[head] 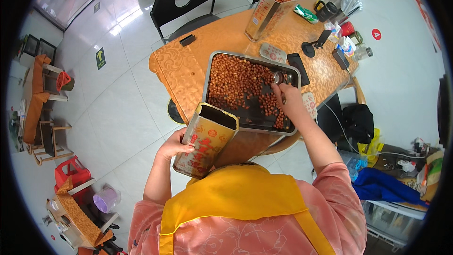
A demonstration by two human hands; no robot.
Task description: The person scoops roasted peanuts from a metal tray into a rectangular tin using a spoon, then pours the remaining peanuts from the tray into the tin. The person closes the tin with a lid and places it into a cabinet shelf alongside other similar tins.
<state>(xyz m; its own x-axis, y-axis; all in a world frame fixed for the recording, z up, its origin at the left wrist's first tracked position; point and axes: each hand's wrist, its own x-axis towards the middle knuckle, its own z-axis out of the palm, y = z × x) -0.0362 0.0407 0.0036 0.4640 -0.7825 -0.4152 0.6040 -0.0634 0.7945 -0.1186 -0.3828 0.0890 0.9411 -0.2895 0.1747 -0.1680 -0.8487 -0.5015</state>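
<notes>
My left hand (176, 144) grips a tall gold tin (208, 141) by its side, its cut-open top tilted beside the near left edge of a metal tray (253, 127). The inside of the tin looks dark. Reddish-brown peanuts (230, 78) cover the left and upper part of the tray, with looser ones at the right. My right hand (288, 99) is closed on the handle of a metal spoon (278, 77), whose bowl rests among peanuts at the tray's right side. A second tin (265, 16), filled with peanuts to the top, stands upright beyond the tray.
Around the tray lie a black phone-like slab (298, 68), two patterned flat pieces (273, 53) and a black phone stand (311, 47). Jars, cups and tissue packs (347, 45) line the table's right side by the wall. A black chair (187, 3) stands at the far edge.
</notes>
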